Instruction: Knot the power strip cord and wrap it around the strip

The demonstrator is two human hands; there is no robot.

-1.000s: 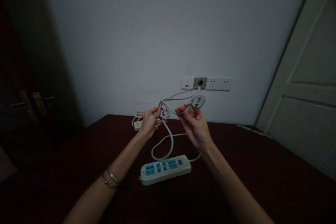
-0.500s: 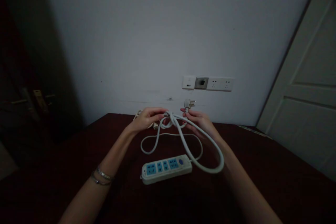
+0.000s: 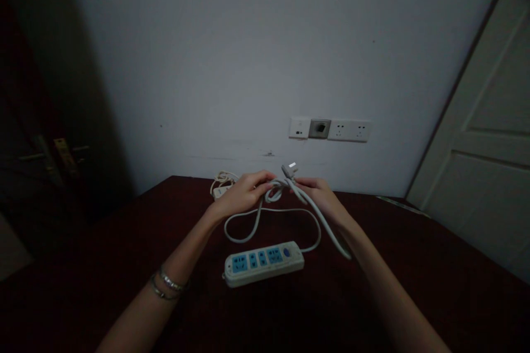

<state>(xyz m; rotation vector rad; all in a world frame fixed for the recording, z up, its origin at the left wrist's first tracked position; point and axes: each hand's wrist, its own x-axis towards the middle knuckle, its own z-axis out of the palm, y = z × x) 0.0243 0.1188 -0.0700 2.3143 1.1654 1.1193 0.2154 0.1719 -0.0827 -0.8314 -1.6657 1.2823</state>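
Observation:
My left hand pinches a knotted, looped part of a white power cord between thumb and fingers. Opposite it, my right hand is closed around the cord near its plug, whose pins point up and to the right. A thick loop of cord hangs down in front of my right forearm. Below both hands, a white power strip with blue sockets lies on the dark red table. Its cord leaves the right end and curves back up to the knot. Some of my right fingers are hidden.
Behind my left hand lies a second white power strip with a coiled cord. Wall sockets and a dark switch plate sit on the wall. A white door stands at the right, a dark door with a handle at the left.
Both hands have shifted slightly, the left one to the right. The plug has turned and tilted, and the big cord loop now hangs narrower. The strip in front stays in place.

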